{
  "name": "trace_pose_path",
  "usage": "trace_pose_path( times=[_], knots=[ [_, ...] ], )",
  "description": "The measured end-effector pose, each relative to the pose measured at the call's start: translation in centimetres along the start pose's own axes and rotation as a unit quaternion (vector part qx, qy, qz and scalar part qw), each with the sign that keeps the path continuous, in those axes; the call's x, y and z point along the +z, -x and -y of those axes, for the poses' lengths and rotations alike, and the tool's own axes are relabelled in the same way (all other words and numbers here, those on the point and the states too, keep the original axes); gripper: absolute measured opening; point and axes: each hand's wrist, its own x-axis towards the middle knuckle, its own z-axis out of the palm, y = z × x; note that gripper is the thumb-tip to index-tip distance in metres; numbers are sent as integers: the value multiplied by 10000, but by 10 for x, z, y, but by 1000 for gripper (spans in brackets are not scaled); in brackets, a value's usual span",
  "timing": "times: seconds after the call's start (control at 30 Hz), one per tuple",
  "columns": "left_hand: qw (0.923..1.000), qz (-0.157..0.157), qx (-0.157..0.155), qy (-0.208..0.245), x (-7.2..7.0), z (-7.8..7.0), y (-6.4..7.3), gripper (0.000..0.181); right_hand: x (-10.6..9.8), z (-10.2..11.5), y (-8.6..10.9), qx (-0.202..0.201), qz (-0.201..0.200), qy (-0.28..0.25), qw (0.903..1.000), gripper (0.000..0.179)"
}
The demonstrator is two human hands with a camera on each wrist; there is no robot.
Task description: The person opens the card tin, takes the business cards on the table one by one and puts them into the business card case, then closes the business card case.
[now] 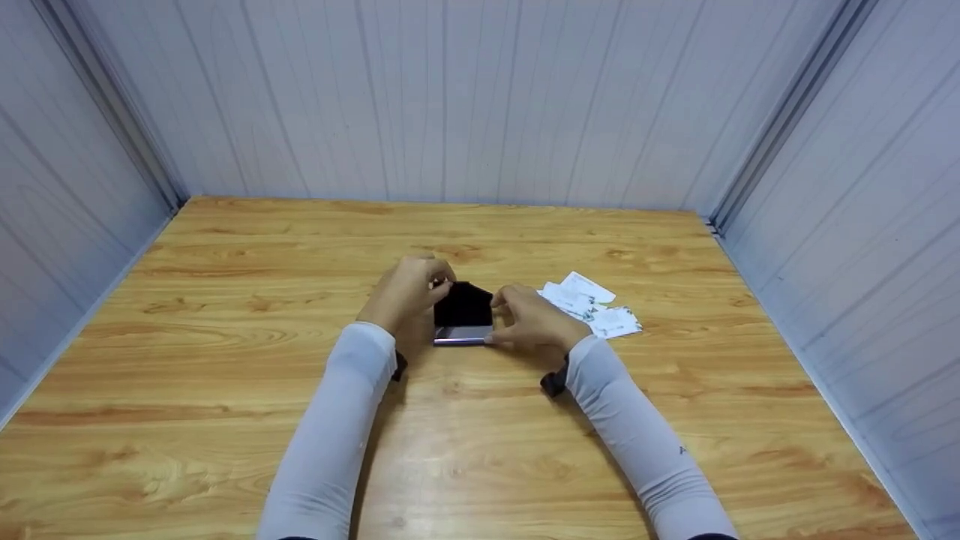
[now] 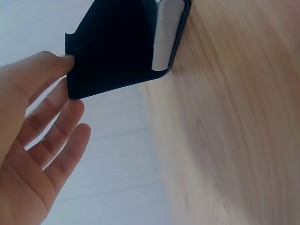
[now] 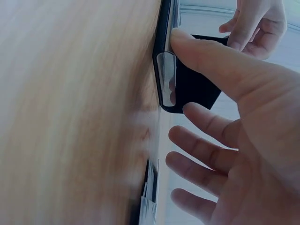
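White panel walls [image 1: 480, 97] on three sides, wood-grain table [image 1: 450, 450] below. Two pale sleeves [image 1: 322, 442] reach in from the near edge. Left hand [image 1: 409, 289]: thumb and fingertips pinch the corner of the raised black flap on the case [image 1: 463, 304], other fingers apart. Right hand [image 1: 536, 319]: thumb touches the case's near right corner, index just beside the flap, remaining fingers spread and free. Case sits mid-table between the hands, flap up, silvery strip along its near edge. Printed cards [image 1: 592, 304] lie overlapping on the table, just beyond the right hand.
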Motion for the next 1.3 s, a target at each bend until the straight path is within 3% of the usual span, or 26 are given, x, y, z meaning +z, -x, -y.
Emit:
trace_pose_path(
  times=[0.2, 0.57, 0.67, 0.83, 0.93, 1.3],
  knots=[
    [9997, -6, -175, -175, 4, 5, 4, 27, 0, 0, -1, -60, 65, 12, 10000, 66],
    [9968, 738, -302, -7, 10, 14, 8, 54, 0, 0, -2, -169, 105, 36, 9998, 68],
    [9928, 1091, -476, 149, 10, 16, 10, 59, 0, 0, -1, -152, 139, 11, 9998, 68],
    [9798, 1725, -849, 553, 10, 17, 17, 70, 0, -1, -1, -135, 187, 30, 9997, 69],
    [9739, 1973, -923, 635, 11, 16, 19, 77, 0, -2, -1, -146, 186, 38, 9997, 69],
    [9682, 2190, -809, 901, 12, 15, 21, 85, -1, 0, 3, 7, 193, -20, 9998, 67]
  ],
)
